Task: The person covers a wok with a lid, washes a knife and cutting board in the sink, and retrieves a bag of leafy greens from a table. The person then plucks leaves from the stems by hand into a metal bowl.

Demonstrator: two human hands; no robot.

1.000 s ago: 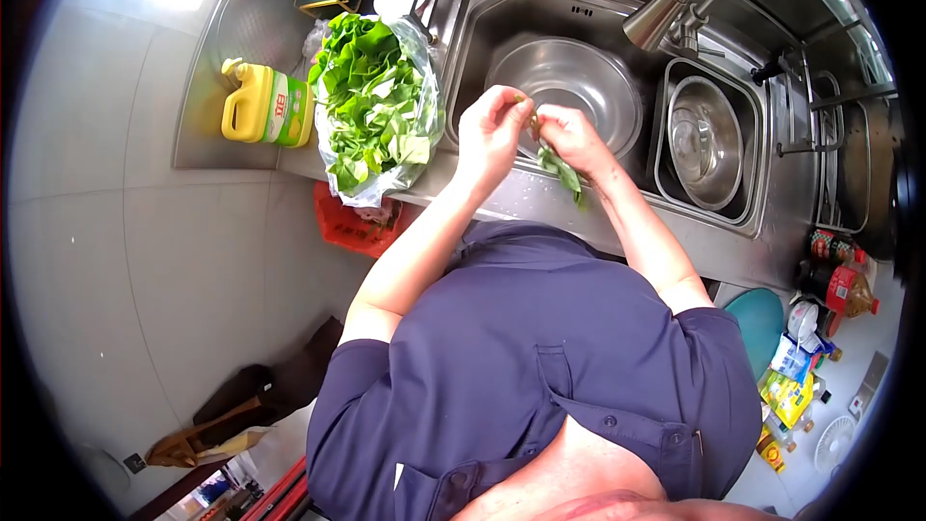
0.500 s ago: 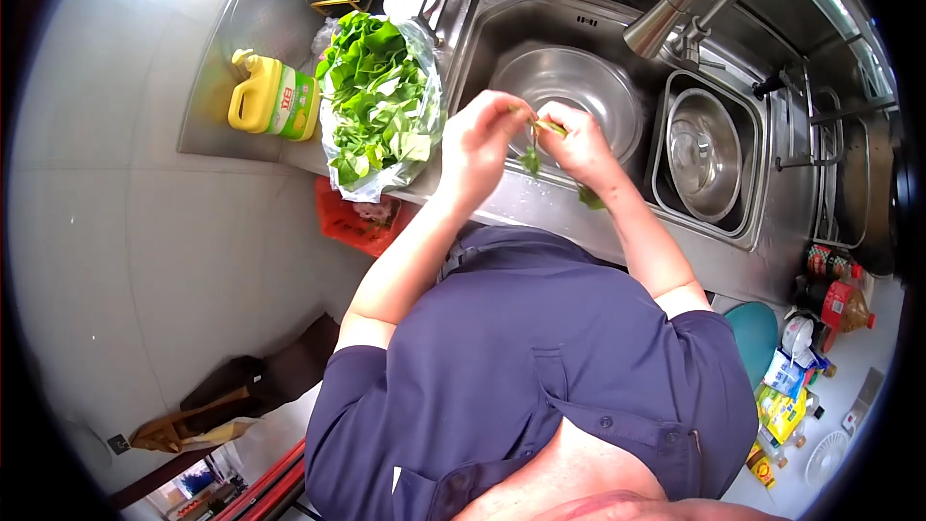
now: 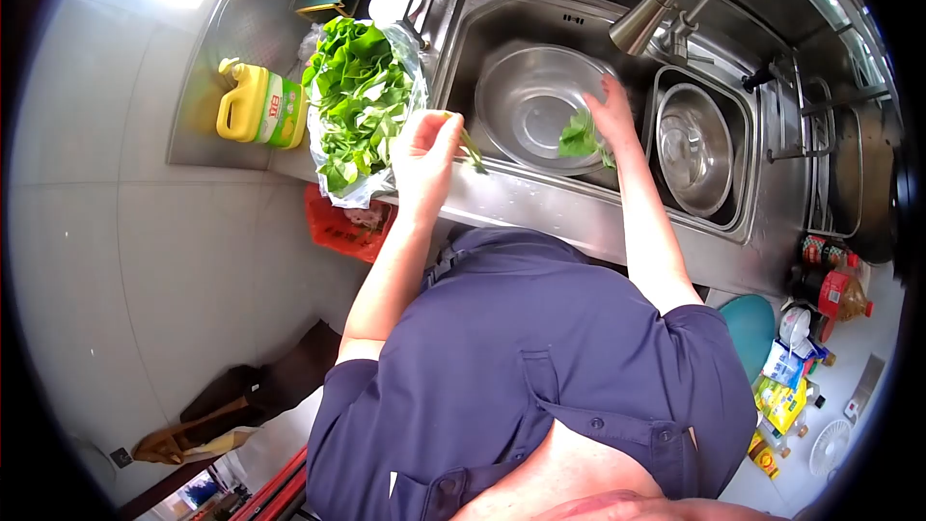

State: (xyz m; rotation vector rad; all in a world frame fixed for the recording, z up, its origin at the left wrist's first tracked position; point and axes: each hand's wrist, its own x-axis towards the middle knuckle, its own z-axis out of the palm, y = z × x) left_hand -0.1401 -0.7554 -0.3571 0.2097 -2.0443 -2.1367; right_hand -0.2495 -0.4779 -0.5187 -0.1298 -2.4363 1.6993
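Observation:
My left hand [image 3: 424, 156] is closed, its fingertips pinched on a thin green stem [image 3: 470, 149] near the sink's front edge. Over the right side of a round metal basin [image 3: 497, 101], my right hand [image 3: 614, 118] has its fingers spread apart. A green leaf [image 3: 579, 135] is just beside that palm, above the basin; whether it still touches the hand I cannot tell. To the left of my left hand, a clear plastic bag [image 3: 417, 77] is heaped with leafy greens [image 3: 357, 87].
A faucet [image 3: 641, 24] arches over the sink [image 3: 463, 34]. In the right compartment sits a second metal bowl [image 3: 690, 183]. A yellow detergent jug [image 3: 241, 106] stands left of the greens, and a red basket [image 3: 333, 232] is below the counter. Bottles [image 3: 839, 294] stand at the right.
My hands were together over the basin's front edge, working on a stem. They have parted: the left moved left with a stem, the right moved over the basin and opened.

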